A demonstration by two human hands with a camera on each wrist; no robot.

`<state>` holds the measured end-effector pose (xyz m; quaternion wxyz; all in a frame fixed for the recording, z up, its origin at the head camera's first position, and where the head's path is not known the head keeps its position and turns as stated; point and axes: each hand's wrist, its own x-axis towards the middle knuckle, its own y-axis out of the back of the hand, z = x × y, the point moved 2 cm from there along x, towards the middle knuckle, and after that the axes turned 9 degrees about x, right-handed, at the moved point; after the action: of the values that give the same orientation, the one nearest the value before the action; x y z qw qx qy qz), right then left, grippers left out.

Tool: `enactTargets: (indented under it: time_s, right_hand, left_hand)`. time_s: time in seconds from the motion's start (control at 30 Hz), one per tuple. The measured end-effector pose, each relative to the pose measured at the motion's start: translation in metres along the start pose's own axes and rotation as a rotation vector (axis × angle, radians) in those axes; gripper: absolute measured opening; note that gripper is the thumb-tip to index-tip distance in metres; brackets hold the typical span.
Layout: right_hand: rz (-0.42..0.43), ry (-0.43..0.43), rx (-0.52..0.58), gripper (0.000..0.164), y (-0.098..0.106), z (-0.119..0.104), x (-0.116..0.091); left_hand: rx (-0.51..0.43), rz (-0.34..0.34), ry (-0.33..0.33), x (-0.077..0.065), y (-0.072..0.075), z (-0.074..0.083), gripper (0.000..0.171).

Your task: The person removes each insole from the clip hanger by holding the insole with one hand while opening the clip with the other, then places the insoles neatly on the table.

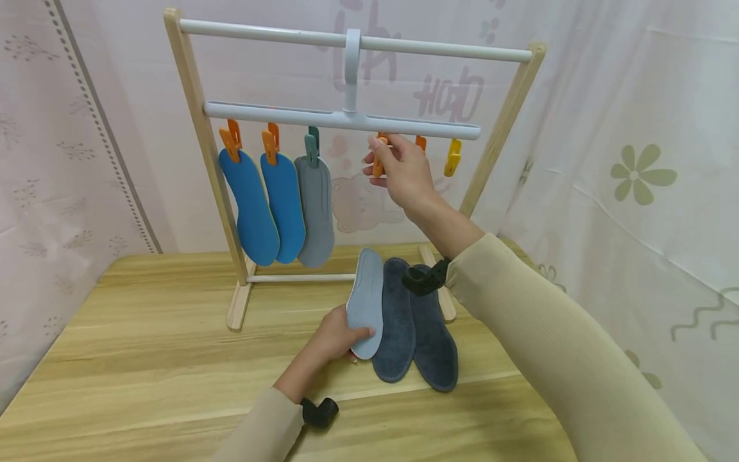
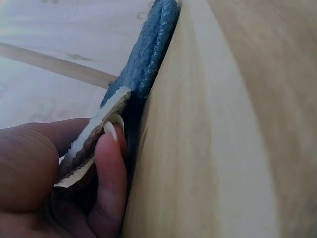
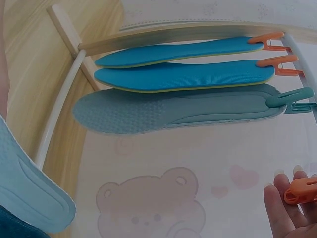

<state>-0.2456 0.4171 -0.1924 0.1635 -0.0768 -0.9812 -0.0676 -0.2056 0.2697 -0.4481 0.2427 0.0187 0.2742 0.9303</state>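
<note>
My left hand (image 1: 337, 333) holds a light grey insole (image 1: 367, 298) near its lower end, thumb on top and fingers beneath, tilted over the wooden table. Up at the hanger bar (image 1: 277, 114), my right hand (image 1: 407, 168) pinches an orange clip (image 1: 378, 160); nothing shows in that clip in the right wrist view. Two blue insoles (image 1: 248, 208) hang from orange clips (image 1: 231, 141) on the left, beside a grey insole (image 1: 314, 212) in a green clip (image 1: 312, 147). Two dark grey insoles (image 1: 394, 321) lie to the right of the held one, fanned apart.
A wooden stand (image 1: 193, 102) with a white top rod (image 1: 265, 33) carries the hanger. Right of my right hand hang another orange clip (image 1: 421, 142) and a yellow clip (image 1: 453, 158). A patterned curtain (image 1: 629, 256) surrounds the table (image 1: 144, 333).
</note>
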Motion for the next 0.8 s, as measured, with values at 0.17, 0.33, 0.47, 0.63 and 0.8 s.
enactTargets:
  time_s: [0.17, 0.33, 0.47, 0.63, 0.8]
  right_hand:
    - [-0.002, 0.002, -0.006, 0.035, 0.000, 0.000, 0.000]
    - [-0.009, -0.010, -0.008, 0.035, 0.000, -0.001, -0.001]
    - [-0.014, -0.012, -0.018, 0.036, 0.001, -0.001, -0.002]
    - [-0.014, -0.016, -0.029, 0.037, 0.001, -0.002, -0.003]
    - [-0.017, -0.016, -0.035, 0.037, 0.002, -0.003, -0.003]
  left_hand:
    - [0.048, 0.012, 0.023, -0.001, 0.001, 0.004, 0.053]
    - [0.149, 0.058, 0.061, -0.005, 0.006, 0.006, 0.057]
    - [0.236, 0.108, 0.068, -0.008, 0.011, 0.010, 0.055]
    - [0.437, 0.179, 0.088, -0.011, 0.020, 0.015, 0.053]
    - [0.633, 0.237, 0.106, -0.013, 0.032, 0.019, 0.055]
